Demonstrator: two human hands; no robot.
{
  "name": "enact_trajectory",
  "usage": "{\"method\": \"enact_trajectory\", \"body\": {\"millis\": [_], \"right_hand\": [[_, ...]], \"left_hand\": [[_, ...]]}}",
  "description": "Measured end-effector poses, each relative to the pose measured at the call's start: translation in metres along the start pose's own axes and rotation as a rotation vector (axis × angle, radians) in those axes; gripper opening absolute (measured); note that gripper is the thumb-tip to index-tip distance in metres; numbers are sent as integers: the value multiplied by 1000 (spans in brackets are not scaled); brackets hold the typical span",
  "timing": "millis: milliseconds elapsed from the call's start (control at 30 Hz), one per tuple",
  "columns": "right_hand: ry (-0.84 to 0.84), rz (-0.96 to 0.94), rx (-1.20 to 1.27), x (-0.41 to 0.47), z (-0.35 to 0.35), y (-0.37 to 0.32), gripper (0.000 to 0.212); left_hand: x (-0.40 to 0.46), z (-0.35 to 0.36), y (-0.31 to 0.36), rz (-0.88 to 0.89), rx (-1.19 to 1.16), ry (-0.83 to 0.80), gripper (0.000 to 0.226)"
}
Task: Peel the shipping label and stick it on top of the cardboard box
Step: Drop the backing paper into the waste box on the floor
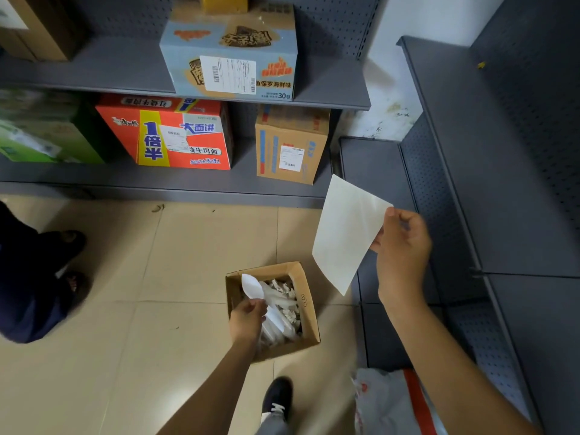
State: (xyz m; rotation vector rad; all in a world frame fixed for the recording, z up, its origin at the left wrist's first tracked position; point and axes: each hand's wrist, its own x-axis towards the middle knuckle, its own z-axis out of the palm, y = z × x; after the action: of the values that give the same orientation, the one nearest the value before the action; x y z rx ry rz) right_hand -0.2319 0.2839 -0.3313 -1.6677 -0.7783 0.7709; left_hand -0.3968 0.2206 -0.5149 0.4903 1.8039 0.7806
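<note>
My right hand point(403, 246) pinches a white shipping label point(345, 233) by its right edge and holds it in the air, blank side toward me, in front of the lower shelf. My left hand point(248, 318) is low over an open brown scrap box point(309, 302) on the floor and grips a curled white backing strip point(254, 288). The scrap box is full of crumpled white backing paper. On the shelves stand a blue carton point(229, 36), an orange-red carton point(163, 117) and a brown cardboard box point(292, 120), each with a white label on its front.
Grey metal shelving point(329, 95) runs along the back and down the right side. A green carton point(40, 130) sits at the far left. Another person's dark trousers and feet point(31, 271) are at left. My shoe point(277, 395) and a plastic bag point(386, 403) lie near the bottom.
</note>
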Motion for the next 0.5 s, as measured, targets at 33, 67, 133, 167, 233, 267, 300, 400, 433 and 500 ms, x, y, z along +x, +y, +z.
{"method": "enact_trajectory", "body": {"millis": [33, 67, 133, 167, 233, 267, 300, 400, 433, 500], "right_hand": [[0, 4, 0, 0, 0, 2, 9], [3, 6, 1, 1, 0, 3, 10], [7, 9, 4, 1, 0, 6, 11], [4, 8, 6, 1, 0, 7, 11], [-5, 4, 6, 1, 0, 9, 11], [-9, 3, 5, 1, 0, 10, 10], [-13, 4, 5, 1, 0, 10, 10], [-14, 7, 17, 1, -1, 11, 9], [-12, 7, 19, 1, -2, 11, 9], [-6, 11, 17, 2, -4, 10, 10]], "left_hand": [[1, 0, -2, 3, 6, -3, 12], [2, 0, -2, 5, 13, -5, 12], [4, 0, -5, 9, 30, -8, 12], [5, 0, -7, 11, 35, -11, 12], [6, 0, -9, 1, 36, -22, 11], [6, 1, -10, -11, 28, -27, 10], [7, 1, -10, -22, 16, -30, 8], [7, 2, -11, -41, -3, -36, 9], [7, 3, -11, -44, -8, -37, 9], [8, 3, -11, -49, -13, -41, 10]]}}
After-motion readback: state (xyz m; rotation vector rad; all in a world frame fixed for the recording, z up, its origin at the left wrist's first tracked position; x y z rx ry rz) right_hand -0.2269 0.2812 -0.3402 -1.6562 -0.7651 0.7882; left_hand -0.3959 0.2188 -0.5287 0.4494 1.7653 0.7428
